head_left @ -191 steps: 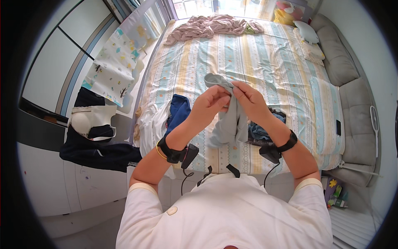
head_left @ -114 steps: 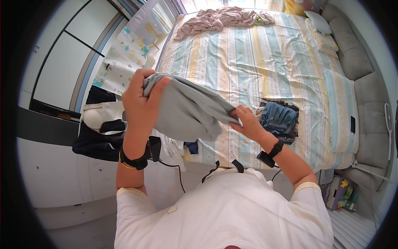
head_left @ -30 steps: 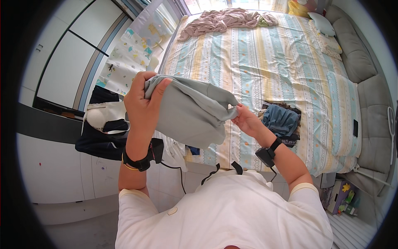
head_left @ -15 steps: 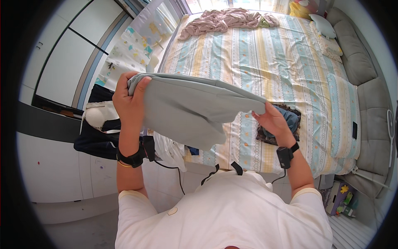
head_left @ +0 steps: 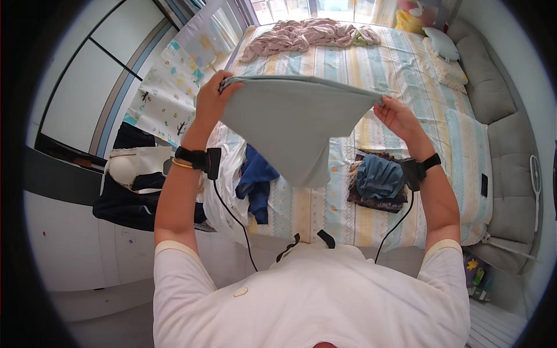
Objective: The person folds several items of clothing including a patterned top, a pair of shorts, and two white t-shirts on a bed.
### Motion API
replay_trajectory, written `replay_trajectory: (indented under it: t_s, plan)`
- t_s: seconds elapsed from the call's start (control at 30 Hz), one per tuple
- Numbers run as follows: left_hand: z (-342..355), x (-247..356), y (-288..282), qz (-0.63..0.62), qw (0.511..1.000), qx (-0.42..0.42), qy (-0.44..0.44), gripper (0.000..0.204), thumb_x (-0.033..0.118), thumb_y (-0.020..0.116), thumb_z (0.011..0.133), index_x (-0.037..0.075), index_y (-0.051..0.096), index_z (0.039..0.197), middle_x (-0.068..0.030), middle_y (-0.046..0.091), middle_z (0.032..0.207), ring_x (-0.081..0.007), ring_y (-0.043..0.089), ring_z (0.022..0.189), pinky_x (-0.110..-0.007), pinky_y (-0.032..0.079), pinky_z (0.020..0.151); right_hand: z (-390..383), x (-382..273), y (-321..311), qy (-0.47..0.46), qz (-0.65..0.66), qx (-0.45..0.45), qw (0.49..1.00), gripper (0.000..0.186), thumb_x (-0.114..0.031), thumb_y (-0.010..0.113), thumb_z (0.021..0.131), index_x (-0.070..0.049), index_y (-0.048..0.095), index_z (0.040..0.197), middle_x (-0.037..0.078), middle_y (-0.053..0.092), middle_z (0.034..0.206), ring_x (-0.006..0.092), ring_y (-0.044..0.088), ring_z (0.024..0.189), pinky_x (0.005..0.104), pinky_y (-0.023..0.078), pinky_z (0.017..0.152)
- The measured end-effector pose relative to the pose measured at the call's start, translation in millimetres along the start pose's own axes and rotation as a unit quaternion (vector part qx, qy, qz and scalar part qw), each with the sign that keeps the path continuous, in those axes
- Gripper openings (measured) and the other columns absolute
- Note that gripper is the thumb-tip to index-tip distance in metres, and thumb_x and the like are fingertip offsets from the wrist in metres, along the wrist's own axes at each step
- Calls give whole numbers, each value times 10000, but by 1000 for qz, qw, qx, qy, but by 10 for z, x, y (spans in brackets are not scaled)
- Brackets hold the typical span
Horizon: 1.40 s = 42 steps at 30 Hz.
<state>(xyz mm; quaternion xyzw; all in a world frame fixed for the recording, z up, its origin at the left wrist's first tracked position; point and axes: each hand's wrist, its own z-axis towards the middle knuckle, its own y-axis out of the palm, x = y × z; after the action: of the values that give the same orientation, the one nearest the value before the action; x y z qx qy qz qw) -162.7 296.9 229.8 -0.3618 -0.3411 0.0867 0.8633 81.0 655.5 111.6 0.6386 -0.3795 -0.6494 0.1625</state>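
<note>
A grey-green garment [head_left: 284, 122] hangs stretched above the bed, its top edge folded. My left hand [head_left: 213, 100] is closed on its upper left corner; my right hand [head_left: 394, 116] pinches the upper right corner. Below the garment, to the left, lie white clothing [head_left: 223, 191] and a royal-blue garment [head_left: 255, 180] on the bed. Below my right hand rests a stack of dark clothes with a slate-blue one [head_left: 377, 177] on top.
The striped bed [head_left: 365, 69] holds a crumpled pink blanket [head_left: 310, 36], pillows [head_left: 442, 43] and a black phone [head_left: 484, 185]. A grey padded bench [head_left: 505, 168] runs along the right. At left, dark clothes and a white bra [head_left: 125, 171] lie before a white wardrobe [head_left: 72, 110].
Both hands have risen and moved farther apart, lifting the garment and stretching its top edge almost level. The blue garment beneath it now shows.
</note>
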Motion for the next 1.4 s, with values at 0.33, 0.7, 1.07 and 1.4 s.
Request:
replay_trajectory:
  t_s: [0.33, 0.7, 1.07, 1.4]
  plan:
    - [-520, 273, -89, 23, 994, -16, 108, 229, 193, 723, 713, 78, 613, 878, -77, 597, 680, -176, 542, 548, -286, 436, 535, -453, -261, 86, -66, 12, -24, 997, 135, -115, 495, 891, -25, 517, 989, 77, 586, 967, 182, 577, 900, 330, 458, 889]
    - [-2900, -187, 998, -36, 954, -268, 128, 222, 65, 657, 589, 112, 572, 789, -17, 566, 741, -202, 546, 667, -309, 416, 599, -1674, 1525, -994, 192, -24, 184, 964, 65, -126, 524, 894, -61, 532, 898, 66, 602, 898, 179, 587, 866, 327, 474, 835]
    - [-4166, -410, 1867, -87, 906, -412, 30, 257, 30, 659, 618, 126, 542, 826, -14, 554, 964, -214, 526, 958, -349, 406, 833, -1609, 2560, -1326, 188, -453, 160, 856, 105, -109, 605, 819, -35, 530, 808, 52, 579, 788, 134, 546, 678, 255, 445, 645]
    - [-4342, -518, 2083, -136, 891, -433, -5, 280, -12, 638, 640, 101, 530, 872, -28, 560, 1073, -259, 511, 1043, -382, 395, 920, -1030, 3378, -1004, 17, -637, -136, 759, 450, 52, 508, 710, -46, 465, 1147, 146, 473, 1204, 337, 496, 1052, 406, 416, 877]
